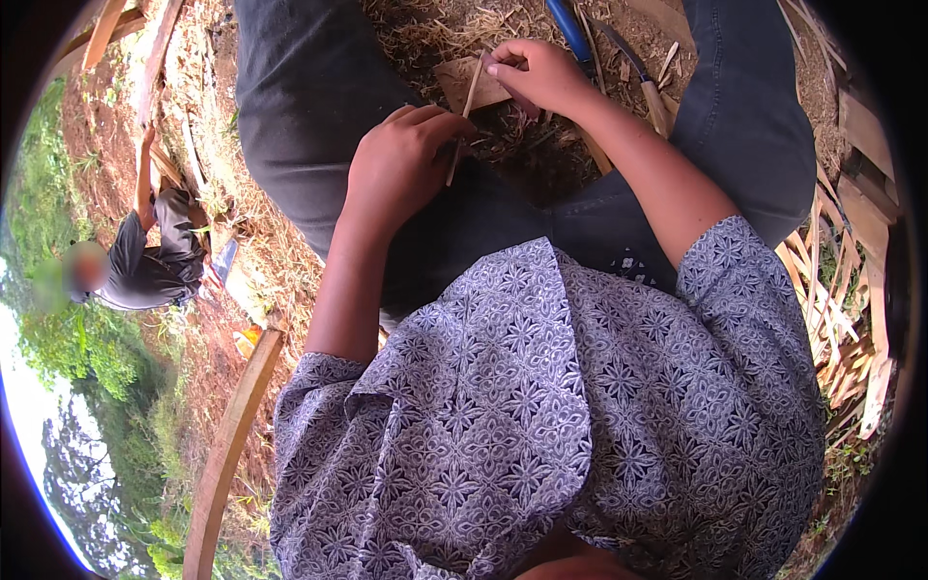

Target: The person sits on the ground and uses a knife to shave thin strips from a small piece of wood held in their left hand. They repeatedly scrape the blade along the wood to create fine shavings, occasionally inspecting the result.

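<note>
Both hands met over the lap: the left hand pinched the lower end of a thin stick, the right hand gripped its top. Behind lay a knife, farther left another person crouched.

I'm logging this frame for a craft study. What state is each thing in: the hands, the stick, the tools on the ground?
left hand: closed around the thin stick's lower end
right hand: pinching the stick's upper end
thin stick: held slanted between both hands, above the lap
wooden-handled knife: lying on the straw, untouched
blue-handled tool: lying on the straw, untouched
wood strips: piled loosely at the right
</note>
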Tool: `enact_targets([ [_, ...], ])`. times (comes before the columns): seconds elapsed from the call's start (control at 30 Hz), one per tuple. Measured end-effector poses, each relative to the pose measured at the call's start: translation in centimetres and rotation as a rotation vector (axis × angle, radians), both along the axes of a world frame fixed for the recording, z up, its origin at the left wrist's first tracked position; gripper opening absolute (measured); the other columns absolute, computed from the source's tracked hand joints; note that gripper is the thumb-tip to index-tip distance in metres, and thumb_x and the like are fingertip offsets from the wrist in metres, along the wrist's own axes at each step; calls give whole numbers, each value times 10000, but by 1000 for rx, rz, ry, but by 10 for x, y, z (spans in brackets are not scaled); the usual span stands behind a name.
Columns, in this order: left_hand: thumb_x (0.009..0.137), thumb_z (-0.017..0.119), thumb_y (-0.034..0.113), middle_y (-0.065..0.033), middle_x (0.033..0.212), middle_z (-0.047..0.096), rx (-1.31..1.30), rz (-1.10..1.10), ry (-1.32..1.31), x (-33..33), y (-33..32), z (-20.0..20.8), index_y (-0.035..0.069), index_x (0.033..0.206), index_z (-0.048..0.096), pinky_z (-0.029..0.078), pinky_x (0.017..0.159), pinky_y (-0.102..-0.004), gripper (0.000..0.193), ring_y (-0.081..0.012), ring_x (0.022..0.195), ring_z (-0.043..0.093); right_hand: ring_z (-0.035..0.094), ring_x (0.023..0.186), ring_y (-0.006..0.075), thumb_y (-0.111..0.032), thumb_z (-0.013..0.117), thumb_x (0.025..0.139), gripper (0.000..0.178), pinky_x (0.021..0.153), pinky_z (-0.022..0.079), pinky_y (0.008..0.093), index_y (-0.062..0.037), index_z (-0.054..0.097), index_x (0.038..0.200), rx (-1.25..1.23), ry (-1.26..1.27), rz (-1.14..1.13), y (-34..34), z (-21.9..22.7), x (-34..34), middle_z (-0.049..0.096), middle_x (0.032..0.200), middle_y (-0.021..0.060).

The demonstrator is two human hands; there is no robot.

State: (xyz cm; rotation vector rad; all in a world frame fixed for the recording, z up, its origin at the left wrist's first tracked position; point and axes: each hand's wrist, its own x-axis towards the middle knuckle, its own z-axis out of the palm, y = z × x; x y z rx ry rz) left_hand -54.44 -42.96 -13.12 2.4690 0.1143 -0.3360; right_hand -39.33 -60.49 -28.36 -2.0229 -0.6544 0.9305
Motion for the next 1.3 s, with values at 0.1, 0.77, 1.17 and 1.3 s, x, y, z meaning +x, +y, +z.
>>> enact_targets([
  [0.1,895,722,127,-55,967,732,-46,102,-32,-1,-3,3,110,1002,753,566,740,-377,113,-272,876,703,728,819,218,-344,728,906,291,762,564,386,-121,748,1090,18,-118,-63,-5,7,18,760,903,73],
  [0.77,876,658,32,-87,1019,697,-44,-26,-149,-6,-28,-41,116,1186,731,569,722,-418,330,-314,830,702,688,952,323,-214,683,928,192,858,536,421,-85,776,1035,-44,-375,72,-32,-26,-1,714,970,136],
  [1.17,887,654,29,-108,1031,703,-125,25,-137,-5,-32,-31,94,1184,728,569,741,-425,313,-331,853,700,694,932,304,-205,703,932,192,822,541,381,-62,773,1039,145,-302,105,-36,13,-11,725,971,132],
  [1.3,893,651,33,-112,1039,704,-128,26,-127,-7,-33,-33,91,1171,734,570,751,-425,296,-336,863,701,694,909,294,-208,707,931,190,805,538,387,-74,777,1045,-13,-351,84,-38,-3,0,712,939,125],
])
